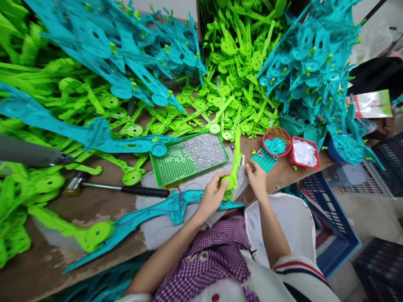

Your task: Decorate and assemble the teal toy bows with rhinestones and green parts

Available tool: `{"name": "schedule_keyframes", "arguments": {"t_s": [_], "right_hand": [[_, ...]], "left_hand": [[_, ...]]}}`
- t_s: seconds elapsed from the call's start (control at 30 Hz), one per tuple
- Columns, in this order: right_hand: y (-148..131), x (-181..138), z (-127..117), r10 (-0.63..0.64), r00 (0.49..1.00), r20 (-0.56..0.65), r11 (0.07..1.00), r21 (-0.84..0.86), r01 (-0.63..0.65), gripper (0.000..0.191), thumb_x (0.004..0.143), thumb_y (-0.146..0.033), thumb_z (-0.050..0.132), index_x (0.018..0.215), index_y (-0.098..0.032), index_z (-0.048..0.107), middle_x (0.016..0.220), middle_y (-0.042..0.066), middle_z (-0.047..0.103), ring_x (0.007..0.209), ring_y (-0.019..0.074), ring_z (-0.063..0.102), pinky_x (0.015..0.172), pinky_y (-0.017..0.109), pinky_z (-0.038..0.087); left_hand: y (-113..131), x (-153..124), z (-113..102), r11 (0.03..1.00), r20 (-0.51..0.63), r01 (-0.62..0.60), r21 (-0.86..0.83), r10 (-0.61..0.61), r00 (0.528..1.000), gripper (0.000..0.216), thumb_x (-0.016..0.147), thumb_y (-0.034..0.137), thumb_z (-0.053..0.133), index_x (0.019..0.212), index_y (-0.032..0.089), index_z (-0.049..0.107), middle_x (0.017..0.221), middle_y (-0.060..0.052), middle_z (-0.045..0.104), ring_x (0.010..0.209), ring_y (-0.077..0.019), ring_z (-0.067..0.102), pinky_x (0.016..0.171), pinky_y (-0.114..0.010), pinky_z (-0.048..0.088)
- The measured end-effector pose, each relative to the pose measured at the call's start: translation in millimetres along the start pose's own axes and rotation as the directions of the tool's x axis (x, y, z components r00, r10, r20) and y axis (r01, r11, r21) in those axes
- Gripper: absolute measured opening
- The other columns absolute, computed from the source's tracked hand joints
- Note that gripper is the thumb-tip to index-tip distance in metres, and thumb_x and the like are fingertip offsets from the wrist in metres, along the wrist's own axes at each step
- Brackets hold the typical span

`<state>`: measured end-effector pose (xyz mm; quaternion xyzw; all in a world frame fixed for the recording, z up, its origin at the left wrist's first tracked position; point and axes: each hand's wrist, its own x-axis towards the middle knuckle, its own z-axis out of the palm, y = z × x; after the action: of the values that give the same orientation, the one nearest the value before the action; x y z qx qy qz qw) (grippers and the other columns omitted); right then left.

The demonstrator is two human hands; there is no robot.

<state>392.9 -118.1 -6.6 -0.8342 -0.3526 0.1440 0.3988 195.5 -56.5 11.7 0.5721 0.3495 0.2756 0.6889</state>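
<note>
My left hand (pixel 214 193) grips the round end of a lime-green plastic arm (pixel 234 165), which stands roughly upright in front of me. My right hand (pixel 256 179) is just right of that arm, thumb and fingertips pinched together beside a clear plastic strip (pixel 242 173). What the pinch holds is too small to make out. Under my left hand lies a long teal plastic body (pixel 138 218) with thin wires along it. Another lime-green arm with a round disc (pixel 99 235) lies across its left end.
A green perforated tray (pixel 171 165) holds many small screws. A black-handled hammer (pixel 143 191) lies to its left, below a grey power tool (pixel 31 152). Piles of green and teal parts surround the bench. Small baskets (pixel 304 152) stand right; a co-worker's dark sleeve (pixel 378 75) is beyond.
</note>
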Motion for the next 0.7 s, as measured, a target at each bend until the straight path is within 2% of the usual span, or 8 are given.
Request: {"name": "schedule_keyframes", "arguments": {"t_s": [0.1, 0.17, 0.27, 0.37, 0.47, 0.6, 0.7], "right_hand": [[-9, 7, 10, -0.002, 0.999, 0.039, 0.993, -0.12, 0.007, 0.038, 0.095, -0.046, 0.055, 0.125, -0.026, 0.069, 0.109, 0.006, 0.078, 0.098, 0.0234, 0.073, 0.089, 0.035, 0.053], [-13, 8, 14, 0.021, 1.0, 0.023, 0.988, -0.156, -0.017, 0.035, 0.094, -0.045, 0.057, 0.122, -0.028, 0.07, 0.102, 0.003, 0.079, 0.092, 0.0227, 0.072, 0.083, 0.033, 0.052], [-12, 9, 17, 0.033, 0.999, -0.003, 0.993, -0.118, -0.033, 0.035, 0.092, -0.043, 0.059, 0.12, -0.026, 0.071, 0.097, 0.003, 0.078, 0.085, 0.0211, 0.071, 0.078, 0.03, 0.051], [-9, 11, 17, -0.002, 1.0, 0.0, 0.997, -0.083, 0.002, 0.038, 0.092, -0.042, 0.059, 0.123, -0.024, 0.07, 0.099, 0.004, 0.077, 0.086, 0.0203, 0.07, 0.079, 0.03, 0.051], [-7, 14, 17, -0.05, 0.997, 0.059, 0.992, -0.11, 0.057, 0.039, 0.094, -0.042, 0.057, 0.126, -0.023, 0.07, 0.101, 0.005, 0.076, 0.088, 0.0203, 0.069, 0.083, 0.031, 0.05], [-10, 12, 16, -0.068, 0.992, 0.104, 0.976, -0.2, 0.087, 0.04, 0.097, -0.045, 0.054, 0.127, -0.024, 0.069, 0.105, 0.006, 0.075, 0.09, 0.0202, 0.067, 0.083, 0.03, 0.048], [-18, 11, 14, -0.055, 0.99, 0.128, 0.938, -0.332, 0.095, 0.037, 0.1, -0.045, 0.051, 0.126, -0.025, 0.069, 0.109, 0.006, 0.074, 0.093, 0.0203, 0.068, 0.081, 0.029, 0.046]], "left_hand": [[-5, 19, -6, 0.992, -0.062, 0.038, -0.118, -0.046, 0.997, 0.037, 0.089, 0.042, 0.065, 0.116, 0.017, 0.063, 0.111, -0.008, 0.069, 0.099, -0.0198, 0.064, 0.087, -0.03, 0.051], [-7, 28, -7, 0.978, -0.051, 0.094, -0.184, -0.105, 0.993, 0.039, 0.086, 0.043, 0.067, 0.114, 0.017, 0.062, 0.102, -0.005, 0.069, 0.091, -0.018, 0.064, 0.082, -0.028, 0.051], [-10, 32, -7, 0.96, -0.006, 0.151, -0.235, -0.157, 0.988, 0.041, 0.084, 0.043, 0.069, 0.114, 0.017, 0.061, 0.097, -0.004, 0.068, 0.087, -0.0168, 0.064, 0.078, -0.027, 0.051], [-12, 33, -6, 0.955, 0.026, 0.184, -0.231, -0.183, 0.983, 0.039, 0.084, 0.042, 0.068, 0.113, 0.017, 0.061, 0.099, -0.004, 0.067, 0.088, -0.0166, 0.063, 0.078, -0.027, 0.051], [-16, 35, -6, 0.958, 0.042, 0.2, -0.206, -0.196, 0.98, 0.036, 0.085, 0.041, 0.067, 0.112, 0.018, 0.061, 0.1, -0.004, 0.066, 0.088, -0.0167, 0.063, 0.078, -0.028, 0.051], [-23, 37, -6, 0.967, 0.063, 0.192, -0.168, -0.184, 0.981, 0.034, 0.087, 0.04, 0.065, 0.113, 0.019, 0.061, 0.098, -0.003, 0.065, 0.085, -0.0169, 0.062, 0.078, -0.028, 0.051], [-26, 36, -6, 0.97, 0.071, 0.189, -0.153, -0.18, 0.981, 0.034, 0.088, 0.04, 0.064, 0.115, 0.019, 0.06, 0.101, -0.004, 0.066, 0.087, -0.0174, 0.063, 0.079, -0.029, 0.051]]}}
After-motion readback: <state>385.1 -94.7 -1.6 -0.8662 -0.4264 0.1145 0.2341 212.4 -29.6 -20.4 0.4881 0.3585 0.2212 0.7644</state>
